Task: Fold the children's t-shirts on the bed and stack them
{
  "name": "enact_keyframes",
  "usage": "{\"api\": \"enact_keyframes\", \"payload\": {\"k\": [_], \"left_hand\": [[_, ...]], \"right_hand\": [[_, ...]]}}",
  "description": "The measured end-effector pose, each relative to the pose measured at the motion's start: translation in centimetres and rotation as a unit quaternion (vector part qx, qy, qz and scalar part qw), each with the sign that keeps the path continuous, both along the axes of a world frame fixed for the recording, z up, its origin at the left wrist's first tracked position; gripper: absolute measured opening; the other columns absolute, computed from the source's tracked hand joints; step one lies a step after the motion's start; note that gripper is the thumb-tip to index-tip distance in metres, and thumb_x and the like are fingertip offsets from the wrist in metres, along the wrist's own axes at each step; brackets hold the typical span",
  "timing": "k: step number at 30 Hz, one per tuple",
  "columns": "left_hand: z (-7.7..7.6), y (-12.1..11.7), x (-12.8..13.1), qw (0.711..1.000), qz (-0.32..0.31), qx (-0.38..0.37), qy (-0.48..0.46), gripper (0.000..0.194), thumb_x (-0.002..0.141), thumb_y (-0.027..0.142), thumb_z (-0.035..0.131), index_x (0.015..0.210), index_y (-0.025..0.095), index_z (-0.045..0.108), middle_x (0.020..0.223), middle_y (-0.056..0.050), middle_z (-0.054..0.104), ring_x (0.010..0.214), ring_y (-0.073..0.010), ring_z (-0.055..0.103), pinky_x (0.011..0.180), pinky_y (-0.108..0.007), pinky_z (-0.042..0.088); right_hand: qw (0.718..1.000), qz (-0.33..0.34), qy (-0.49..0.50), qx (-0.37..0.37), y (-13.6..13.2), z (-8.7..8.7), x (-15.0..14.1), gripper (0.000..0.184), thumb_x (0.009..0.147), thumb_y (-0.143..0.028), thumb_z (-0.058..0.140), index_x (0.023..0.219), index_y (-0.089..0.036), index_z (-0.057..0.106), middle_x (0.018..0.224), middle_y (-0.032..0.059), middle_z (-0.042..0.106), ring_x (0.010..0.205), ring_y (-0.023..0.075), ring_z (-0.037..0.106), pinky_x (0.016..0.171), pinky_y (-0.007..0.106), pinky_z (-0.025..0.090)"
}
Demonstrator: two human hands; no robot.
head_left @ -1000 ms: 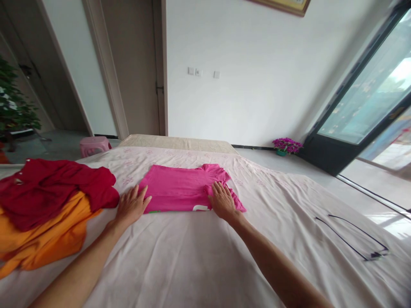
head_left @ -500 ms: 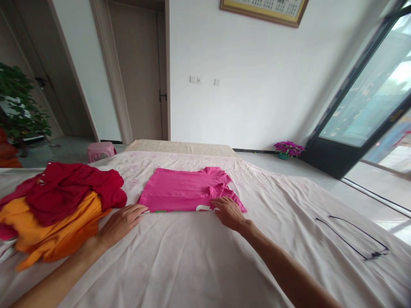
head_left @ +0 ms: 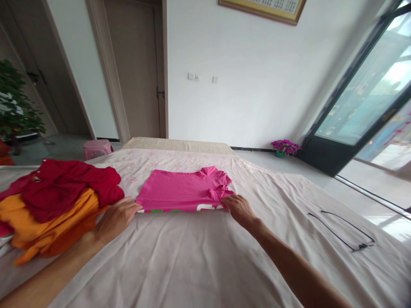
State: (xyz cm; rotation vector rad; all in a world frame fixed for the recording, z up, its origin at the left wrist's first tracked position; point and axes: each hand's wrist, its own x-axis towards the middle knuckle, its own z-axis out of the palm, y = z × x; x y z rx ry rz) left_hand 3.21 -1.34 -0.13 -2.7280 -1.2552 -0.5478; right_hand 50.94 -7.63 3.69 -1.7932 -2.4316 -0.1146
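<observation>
A pink T-shirt (head_left: 180, 186) lies folded lengthwise on the bed sheet, its near edge showing part of a white and green print. Its sleeves are bunched at the right end. My left hand (head_left: 118, 214) pinches the near left corner at the hem. At the near right end, my right hand (head_left: 239, 208) has its fingers closed on the edge by the collar; the fingertips are partly hidden in the cloth.
A heap of clothes with a dark red garment (head_left: 72, 184) over an orange garment (head_left: 48, 218) lies left, close to my left forearm. Eyeglasses (head_left: 348, 233) rest on the pale sheet (head_left: 180, 256) at right. A pink stool (head_left: 98, 149) stands beyond the bed.
My right hand has slid right along the shirt's near edge to its collar end. More of the white and green print shows. My left hand stays at the left corner.
</observation>
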Motion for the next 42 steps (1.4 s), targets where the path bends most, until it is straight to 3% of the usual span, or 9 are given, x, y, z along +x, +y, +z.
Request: {"api": "enact_keyframes", "payload": {"k": [6, 9, 12, 18, 22, 26, 29, 34, 42], "left_hand": [[-1.1, -2.0, -1.9, 0.99, 0.036, -0.122, -0.058, 0.052, 0.074, 0.009, 0.045, 0.112, 0.03, 0.073, 0.12, 0.003, 0.072, 0.113, -0.0182, 0.066, 0.103, -0.03, 0.048], [-0.4, 0.5, -2.2, 0.971, 0.104, -0.177, -0.122, 0.042, 0.079, 0.018, 0.043, 0.106, 0.026, 0.073, 0.112, 0.001, 0.075, 0.105, -0.0179, 0.069, 0.096, -0.027, 0.051], [-0.1, 2.8, -1.5, 0.963, 0.142, -0.179, -0.14, 0.035, 0.084, 0.034, 0.048, 0.107, 0.021, 0.07, 0.112, -0.006, 0.073, 0.1, -0.0203, 0.069, 0.09, -0.03, 0.052], [-0.4, 3.2, 0.1, 0.985, 0.142, -0.09, -0.048, 0.023, 0.083, 0.039, 0.054, 0.09, 0.023, 0.069, 0.096, -0.006, 0.07, 0.093, -0.0222, 0.064, 0.09, -0.034, 0.047], [0.4, 2.9, 0.2, 0.985, 0.172, -0.02, -0.026, 0.021, 0.086, 0.036, 0.05, 0.089, 0.022, 0.066, 0.096, -0.007, 0.069, 0.091, -0.0244, 0.063, 0.086, -0.036, 0.047], [1.2, 2.7, 1.4, 0.981, 0.191, -0.001, -0.025, 0.029, 0.083, 0.024, 0.049, 0.104, 0.021, 0.068, 0.11, -0.011, 0.07, 0.103, -0.0286, 0.064, 0.093, -0.042, 0.048], [1.1, 2.2, 3.6, 0.99, 0.129, 0.008, -0.064, 0.038, 0.086, 0.02, 0.043, 0.115, 0.017, 0.068, 0.128, -0.014, 0.065, 0.122, -0.0274, 0.057, 0.108, -0.043, 0.041], [-1.1, 1.0, 7.2, 0.997, 0.01, -0.051, -0.065, 0.048, 0.097, 0.042, 0.038, 0.136, 0.022, 0.057, 0.147, -0.007, 0.052, 0.14, -0.0216, 0.043, 0.116, -0.04, 0.036], [-4.5, 0.7, 7.4, 0.997, 0.069, -0.036, 0.015, 0.061, 0.093, 0.05, 0.044, 0.146, 0.02, 0.047, 0.155, -0.014, 0.039, 0.144, -0.0315, 0.034, 0.116, -0.052, 0.029]], "right_hand": [[0.998, -0.004, 0.052, -0.031, -3.7, 1.0, 0.5, 0.052, 0.075, -0.002, 0.045, 0.108, -0.03, 0.075, 0.11, 0.0011, 0.074, 0.101, 0.0189, 0.065, 0.097, 0.032, 0.04], [0.994, -0.041, 0.097, -0.024, -2.1, 2.5, -1.0, 0.048, 0.078, -0.007, 0.049, 0.11, -0.032, 0.074, 0.108, -0.0009, 0.074, 0.099, 0.0184, 0.065, 0.092, 0.03, 0.043], [0.993, 0.02, 0.117, -0.008, 0.9, 3.1, -3.0, 0.034, 0.088, -0.016, 0.053, 0.111, -0.03, 0.073, 0.113, 0.0006, 0.072, 0.106, 0.0182, 0.062, 0.095, 0.03, 0.043], [0.989, 0.115, 0.093, -0.022, 4.0, 1.1, -4.9, 0.011, 0.086, -0.031, 0.069, 0.09, -0.021, 0.072, 0.096, 0.0026, 0.07, 0.097, 0.0172, 0.061, 0.093, 0.031, 0.042], [0.992, 0.056, 0.115, 0.0, 3.8, -0.2, -4.6, 0.014, 0.092, -0.029, 0.062, 0.089, -0.018, 0.07, 0.095, 0.0042, 0.069, 0.092, 0.0163, 0.061, 0.088, 0.029, 0.044], [0.991, 0.049, 0.127, -0.006, 3.4, -1.4, -4.4, 0.033, 0.095, -0.035, 0.056, 0.123, -0.02, 0.063, 0.131, 0.0112, 0.06, 0.118, 0.022, 0.056, 0.098, 0.035, 0.045], [0.986, 0.027, 0.164, 0.013, 3.2, -1.8, -4.1, 0.051, 0.098, -0.038, 0.045, 0.146, -0.019, 0.045, 0.152, 0.014, 0.042, 0.135, 0.0256, 0.044, 0.106, 0.041, 0.041], [0.964, -0.103, 0.237, 0.068, 4.0, -1.5, -1.9, 0.044, 0.098, -0.026, 0.037, 0.139, -0.019, 0.052, 0.138, 0.0106, 0.057, 0.126, 0.0228, 0.053, 0.105, 0.037, 0.043], [0.955, -0.218, 0.187, 0.077, 3.2, -2.3, 2.4, 0.043, 0.098, -0.027, 0.04, 0.139, -0.019, 0.05, 0.137, 0.0089, 0.058, 0.123, 0.0228, 0.054, 0.1, 0.033, 0.042]]}}
